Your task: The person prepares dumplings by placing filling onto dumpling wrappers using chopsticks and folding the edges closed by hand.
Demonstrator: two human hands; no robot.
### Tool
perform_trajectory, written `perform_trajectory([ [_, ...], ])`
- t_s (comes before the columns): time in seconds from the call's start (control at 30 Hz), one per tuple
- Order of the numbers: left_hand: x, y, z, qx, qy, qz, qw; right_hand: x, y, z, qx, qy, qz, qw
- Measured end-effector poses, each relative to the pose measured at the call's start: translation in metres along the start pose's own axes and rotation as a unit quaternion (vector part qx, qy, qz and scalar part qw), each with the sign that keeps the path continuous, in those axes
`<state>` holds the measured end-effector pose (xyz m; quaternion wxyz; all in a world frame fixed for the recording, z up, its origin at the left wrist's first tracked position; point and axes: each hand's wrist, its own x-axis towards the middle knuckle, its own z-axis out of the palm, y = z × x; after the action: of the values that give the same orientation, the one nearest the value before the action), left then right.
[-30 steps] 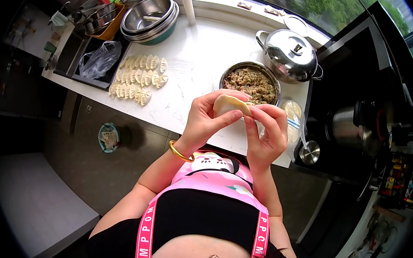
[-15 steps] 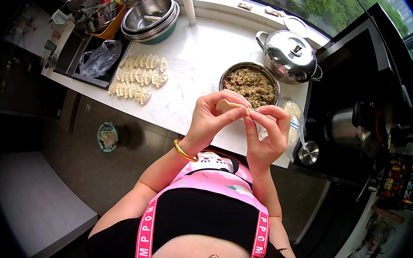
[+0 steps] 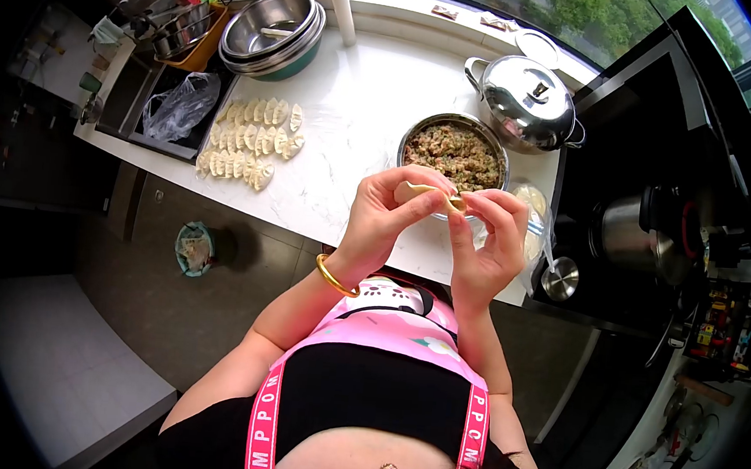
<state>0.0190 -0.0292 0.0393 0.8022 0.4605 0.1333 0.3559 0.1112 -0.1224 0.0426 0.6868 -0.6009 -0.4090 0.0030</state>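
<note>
A partly folded dumpling (image 3: pixel 455 203) is pinched between my two hands above the counter's front part. My left hand (image 3: pixel 386 213), with a gold bangle at its wrist, curls its fingers around the pale wrapper from the left. From the right, the thumb and fingertips of my right hand (image 3: pixel 491 239) grip the wrapper's edge, where a small gap shows at the fold. Just beyond the hands is a steel bowl of minced filling (image 3: pixel 454 151). Several rows of pleated dumplings (image 3: pixel 251 139) lie on the counter to the left.
The white counter (image 3: pixel 339 135) carries a lidded steel pot (image 3: pixel 531 101) behind the bowl. A plastic bag of round wrappers (image 3: pixel 531 220) and a steel ladle (image 3: pixel 560 278) are at right. Stacked basins (image 3: pixel 272 37) stand back left, beside a sink holding a plastic bag (image 3: pixel 181 109).
My right fingertips have shifted slightly apart at the wrapper's edge, so a gap in the fold now shows. My left hand keeps nearly the same hold.
</note>
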Motion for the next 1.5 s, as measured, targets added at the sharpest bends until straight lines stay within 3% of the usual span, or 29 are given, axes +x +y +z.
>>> perform_trajectory([
  [0.13,-0.001,0.000,-0.001,-0.010,-0.004,-0.002,1.000,0.000,-0.002,0.000,0.125,-0.013,0.107,0.986],
  [0.23,-0.002,0.000,0.000,-0.015,0.003,-0.010,1.000,0.000,0.000,-0.001,0.134,-0.020,0.118,0.984],
  [0.63,0.000,0.000,0.002,-0.012,0.013,-0.020,1.000,0.000,0.007,0.009,0.046,0.024,0.047,0.998],
  [0.8,-0.002,0.004,0.009,-0.005,0.051,-0.049,0.997,0.001,0.009,0.007,0.106,0.042,0.085,0.990],
  [0.87,0.000,-0.001,0.006,-0.001,0.035,-0.021,0.999,0.004,0.008,0.008,0.125,0.042,0.115,0.985],
  [1.03,0.001,0.000,0.003,0.017,0.041,-0.008,0.999,0.006,0.011,0.007,0.061,-0.001,0.062,0.996],
  [1.5,0.002,0.002,0.001,0.098,0.043,0.018,0.994,0.005,0.011,0.014,0.105,0.032,0.095,0.989],
])
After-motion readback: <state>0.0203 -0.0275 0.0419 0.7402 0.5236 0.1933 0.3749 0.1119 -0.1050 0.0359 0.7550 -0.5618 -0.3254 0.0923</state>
